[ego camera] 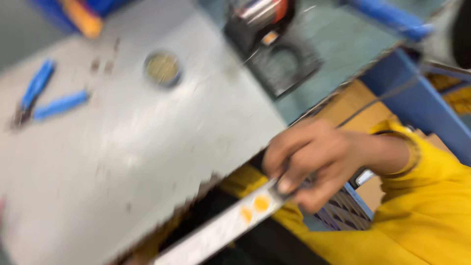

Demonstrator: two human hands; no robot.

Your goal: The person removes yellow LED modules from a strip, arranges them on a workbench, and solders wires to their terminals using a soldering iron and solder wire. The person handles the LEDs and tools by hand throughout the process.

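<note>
Head view, blurred: one hand, the right hand (314, 157), in a yellow sleeve (431, 196), has its grip pinched shut around one end of a flat metal strip (221, 228). The strip bears two orange dots and slants off the near edge of the grey worktop (122, 162). On the worktop lie one pair of blue-handled pliers (41, 95) and one round tin (162, 68), perhaps holding paste. The left hand is out of sight.

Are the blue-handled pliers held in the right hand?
No, the blue-handled pliers lie alone on the grey metal table; the right hand grips a long metal strip.
</note>
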